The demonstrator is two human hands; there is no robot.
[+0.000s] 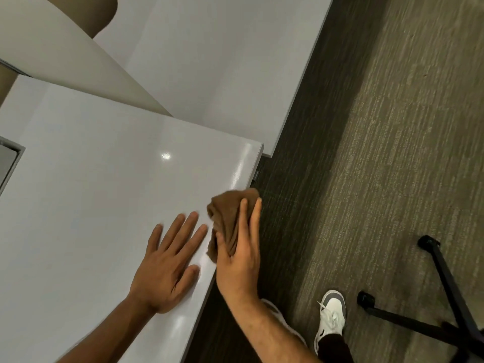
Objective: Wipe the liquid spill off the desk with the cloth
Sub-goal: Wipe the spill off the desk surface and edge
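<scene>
A white desk (104, 195) fills the left half of the view. My left hand (170, 260) lies flat on it with fingers spread, near the right edge. My right hand (239, 255) grips a bunched brown cloth (227, 213) at that same edge, thumb and fingers wrapped round it. The cloth sits on the desk's rim, partly over the floor. I cannot make out any liquid on the surface; only a bright light reflection (166, 156) shows.
A second white desk (222, 69) stands behind, separated by a curved beige divider panel (86, 61). Grey carpet (379, 153) lies to the right. A black chair base with castors (442, 292) sits at lower right, by my white shoe (331, 318).
</scene>
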